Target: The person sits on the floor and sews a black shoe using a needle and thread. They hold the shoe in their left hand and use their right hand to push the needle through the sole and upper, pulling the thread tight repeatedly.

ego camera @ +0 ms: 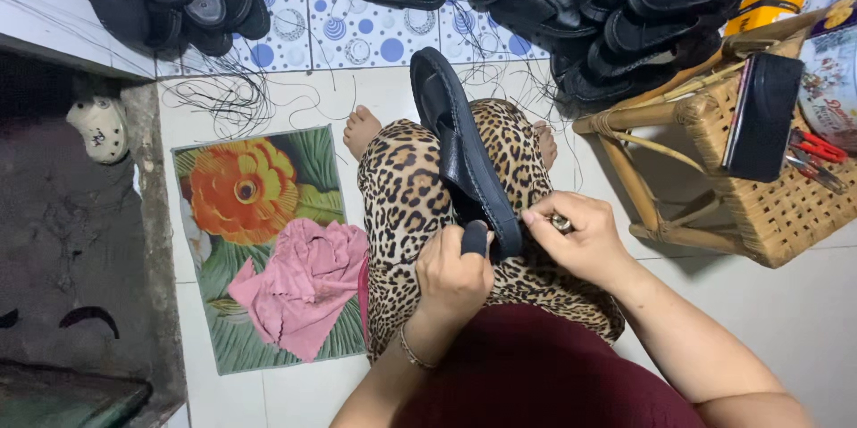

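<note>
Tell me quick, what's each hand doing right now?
Left hand: closed around the heel end of the black sandal.
Right hand: fingers pinched at the sandal's edge, gripping a small metal tool.

I see a white tiled floor carrying a flower-print mat, black sandals, loose black threads and a wicker stool.
</note>
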